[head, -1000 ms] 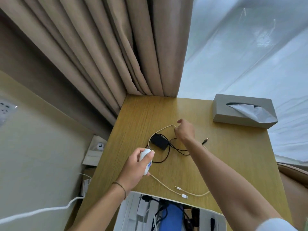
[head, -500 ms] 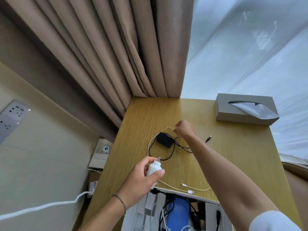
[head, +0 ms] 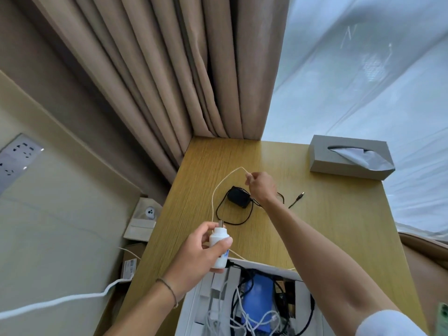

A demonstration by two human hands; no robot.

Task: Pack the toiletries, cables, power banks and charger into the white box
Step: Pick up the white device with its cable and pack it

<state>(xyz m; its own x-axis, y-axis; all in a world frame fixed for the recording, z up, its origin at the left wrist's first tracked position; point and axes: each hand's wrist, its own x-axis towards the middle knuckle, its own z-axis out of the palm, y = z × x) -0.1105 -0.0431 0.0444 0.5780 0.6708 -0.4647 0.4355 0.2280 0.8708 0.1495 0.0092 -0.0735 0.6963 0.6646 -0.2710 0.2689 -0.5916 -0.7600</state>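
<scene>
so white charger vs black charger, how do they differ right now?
The white charger is gripped in the left hand above the table edge; the black charger lies untouched on the table. The white charger's cable is pale and pinched by the right hand; the black charger's cable is dark and loose. Neither is in the white box yet.

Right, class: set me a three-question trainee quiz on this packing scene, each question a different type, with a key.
1. True or false: the left hand holds the white charger.
2. The right hand pinches: A) black adapter B) white cable C) tissue box
3. Fill in: the blue item lies inside the white ___.

Key: 1 true; 2 B; 3 box.
</scene>
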